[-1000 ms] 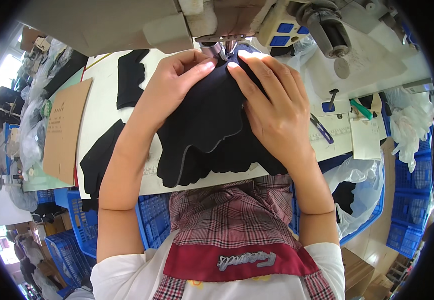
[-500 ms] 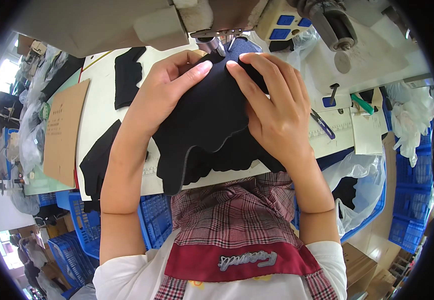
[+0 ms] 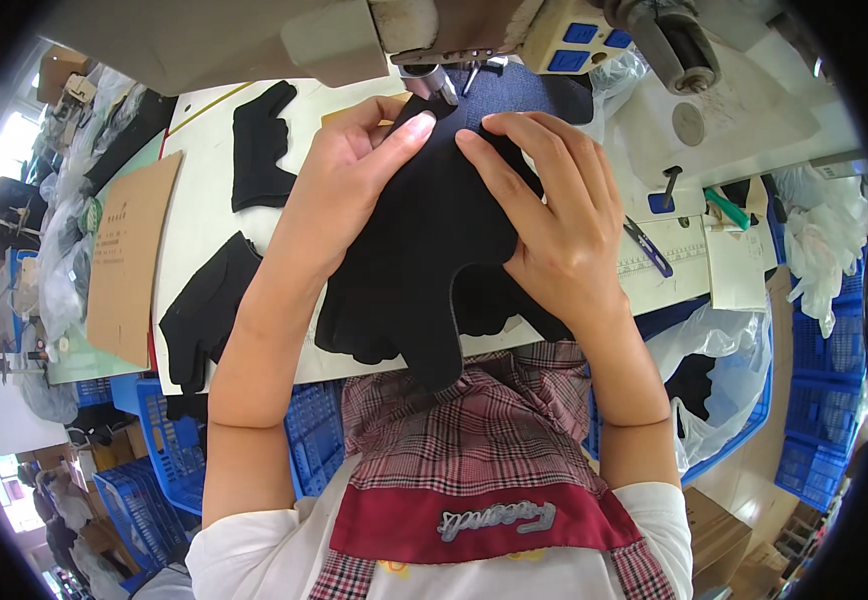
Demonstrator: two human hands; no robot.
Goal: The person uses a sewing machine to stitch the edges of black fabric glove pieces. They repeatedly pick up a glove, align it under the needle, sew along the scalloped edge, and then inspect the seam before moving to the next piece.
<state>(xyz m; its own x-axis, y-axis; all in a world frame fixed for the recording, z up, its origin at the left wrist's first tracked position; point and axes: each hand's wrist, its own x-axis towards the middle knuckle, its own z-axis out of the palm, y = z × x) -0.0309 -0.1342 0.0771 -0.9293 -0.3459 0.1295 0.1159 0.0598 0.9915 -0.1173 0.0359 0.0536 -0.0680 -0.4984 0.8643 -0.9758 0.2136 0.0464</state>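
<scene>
A black fabric piece [image 3: 424,230] with curved, cut-out edges lies under the sewing machine's needle area [image 3: 469,80] and drapes over the table's near edge. Beyond the needle, its surface shows as speckled dark blue [image 3: 509,95]. My left hand [image 3: 364,165] pinches the left edge of the cloth between thumb and fingers, close to a shiny metal cylinder [image 3: 431,84]. On the right side, my right hand [image 3: 559,210] holds the cloth with fingertips pressing on top near the needle; its thumb is tucked at the edge, mostly hidden.
Two black cut pieces, one upper [image 3: 259,145] and one lower [image 3: 209,310], lie left on the white table, beside a cardboard sheet [image 3: 134,260]. Purple-handled snips [image 3: 649,248] and a green-handled tool [image 3: 726,208] lie right. Blue crates [image 3: 314,435] stand below.
The fabric has moved away from me under the needle, with more showing beyond it to the right. Its near edge has swung, and a strip now hangs near the middle. Both hands keep hold.
</scene>
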